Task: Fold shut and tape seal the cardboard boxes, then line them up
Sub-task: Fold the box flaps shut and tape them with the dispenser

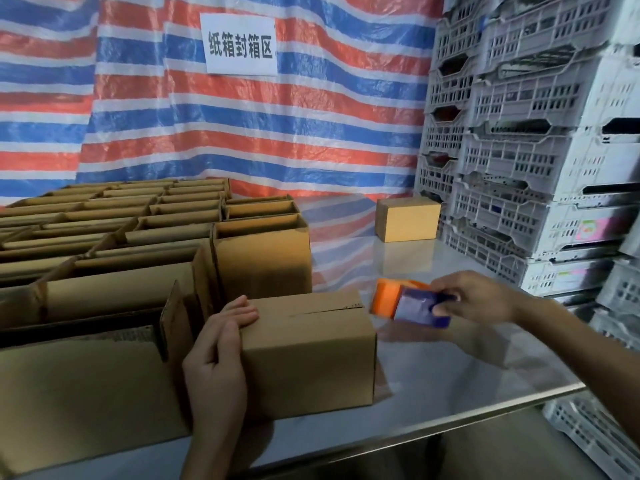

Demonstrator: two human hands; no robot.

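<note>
A cardboard box (pixel 308 344) with its top flaps folded shut stands near the front edge of the steel table (pixel 450 386). A slight gap shows along its top seam. My left hand (pixel 221 348) grips the box's left end, fingers curled over the top edge. My right hand (pixel 478 299) holds an orange and blue tape dispenser (pixel 408 303) just off the box's upper right corner, in the air above the table. Whether tape touches the box cannot be made out.
Several open cardboard boxes (pixel 138 230) fill the left of the table in rows. One closed box (pixel 408 218) stands at the back right. Stacked grey plastic crates (pixel 533 140) rise along the right side. A striped tarp (pixel 242 116) hangs behind.
</note>
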